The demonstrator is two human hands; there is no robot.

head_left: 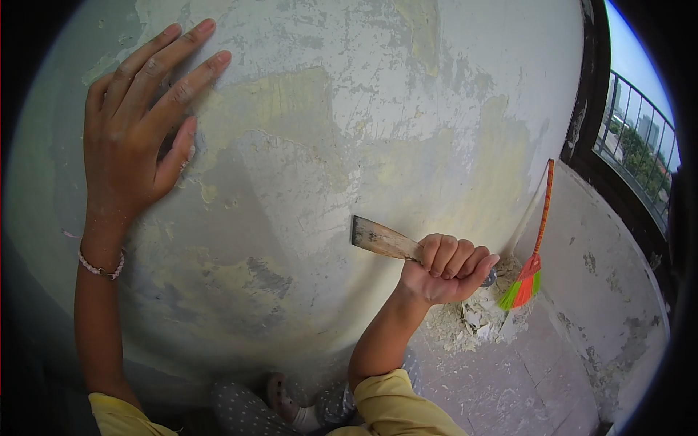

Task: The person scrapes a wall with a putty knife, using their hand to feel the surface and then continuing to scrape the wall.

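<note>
My left hand point(138, 120) lies against the wall at the upper left, its fingers stretched out and spread, with nothing in it. The wall point(291, 196) is patchy, with white paint, yellowish areas and bare grey spots. In my right hand point(451, 269), fingers wrapped round the handle, is a scraper point(385, 240) with a flat, worn blade smeared with dried residue. Its blade points left and overlaps the lower middle of the wall in this view. Most of the handle is hidden in my fist.
A broom point(531, 269) with an orange stick and orange and green bristles leans in the corner at the right. Scraped flakes point(476, 320) are piled on the tiled floor point(509, 378) beneath it. A dark-framed window point(582, 131) with a railing outside stands at the upper right.
</note>
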